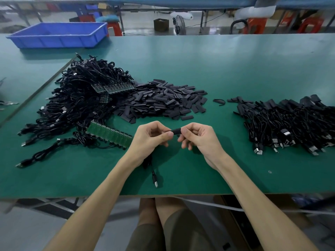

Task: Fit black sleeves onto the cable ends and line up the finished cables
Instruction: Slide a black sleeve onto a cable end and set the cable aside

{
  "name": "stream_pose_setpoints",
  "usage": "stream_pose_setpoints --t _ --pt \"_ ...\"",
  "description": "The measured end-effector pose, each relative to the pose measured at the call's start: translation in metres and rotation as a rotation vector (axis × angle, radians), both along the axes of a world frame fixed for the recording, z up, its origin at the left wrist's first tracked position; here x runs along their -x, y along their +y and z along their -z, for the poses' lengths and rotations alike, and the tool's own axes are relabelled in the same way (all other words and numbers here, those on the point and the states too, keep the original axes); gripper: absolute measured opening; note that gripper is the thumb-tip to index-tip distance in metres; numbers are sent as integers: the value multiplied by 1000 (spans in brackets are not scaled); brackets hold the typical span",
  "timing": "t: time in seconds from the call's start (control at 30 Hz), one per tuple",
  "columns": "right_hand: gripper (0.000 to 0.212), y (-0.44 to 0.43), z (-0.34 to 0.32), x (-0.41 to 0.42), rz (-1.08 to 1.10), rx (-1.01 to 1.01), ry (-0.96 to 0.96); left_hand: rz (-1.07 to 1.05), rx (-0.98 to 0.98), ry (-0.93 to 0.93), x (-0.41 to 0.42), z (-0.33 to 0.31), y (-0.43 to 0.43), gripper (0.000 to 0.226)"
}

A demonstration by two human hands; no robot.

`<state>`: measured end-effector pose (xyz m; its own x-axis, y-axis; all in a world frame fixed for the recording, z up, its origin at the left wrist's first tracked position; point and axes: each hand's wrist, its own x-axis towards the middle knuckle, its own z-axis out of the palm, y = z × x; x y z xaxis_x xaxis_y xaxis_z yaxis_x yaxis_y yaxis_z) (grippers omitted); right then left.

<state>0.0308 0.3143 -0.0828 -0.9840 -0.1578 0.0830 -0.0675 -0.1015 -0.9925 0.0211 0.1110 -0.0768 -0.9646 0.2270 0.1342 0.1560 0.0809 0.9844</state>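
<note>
Head view. The left hand (152, 136) and right hand (197, 136) meet low over the bench (226, 69), just on the near side of the sleeve heap (163, 100). Between them is one black sleeve (175, 131). The right grip is narrow, thumb and forefinger pinched on the sleeve's right end. The left grip is closed on the cable end at the sleeve's left mouth. The cable (154, 175) drops below the left wrist and lies nearer than the heap, its plug bare. The fingers hide how far the end has entered the sleeve.

To seat it well, the right pinch should probably stay light so the sleeve mouth is round, not squashed flat. The left should hold close to the tip and push straight along the sleeve so the cable does not buckle.

Against the heap's left side lies the unsleeved cable tangle (81, 98), with a green board strip (110, 135) at its near edge. Well right of the heap lie the finished cables (290, 124), with open bench and one stray sleeve loop (219, 101) between. That gap gives the right hand a clear sweep. The plug lies near the bench's front edge, so a careless tug could drag it off.
</note>
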Motion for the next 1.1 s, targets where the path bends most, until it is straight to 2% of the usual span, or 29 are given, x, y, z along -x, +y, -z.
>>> stream_pose_setpoints --t 0.4,0.53,0.7,0.83,0.9,0.97,1.03,1.1 --pt "16 2 -2 0 -1 -27 -7 13 47 6 1 -1 0 12" --pt "29 -4 -1 -1 27 -58 8 -13 44 26 0 -1 3 17" --pt "11 -6 -2 -2 60 -93 18 -4 92 46 -3 -5 4 15" --pt "13 -1 -4 -4 178 35 -21 -70 239 94 -4 -10 7 23" --pt "14 1 -5 -4 210 100 -45 -89 354 49 -8 -11 12 42" --pt "14 3 -5 -4 220 153 -58 -90 570 23 -12 -9 15 59" --pt "17 4 -6 -4 214 177 -58 -130 775 40 -16 -7 18 55" --pt "23 5 -6 -4 211 180 -52 -173 833 28 -19 -9 17 36"
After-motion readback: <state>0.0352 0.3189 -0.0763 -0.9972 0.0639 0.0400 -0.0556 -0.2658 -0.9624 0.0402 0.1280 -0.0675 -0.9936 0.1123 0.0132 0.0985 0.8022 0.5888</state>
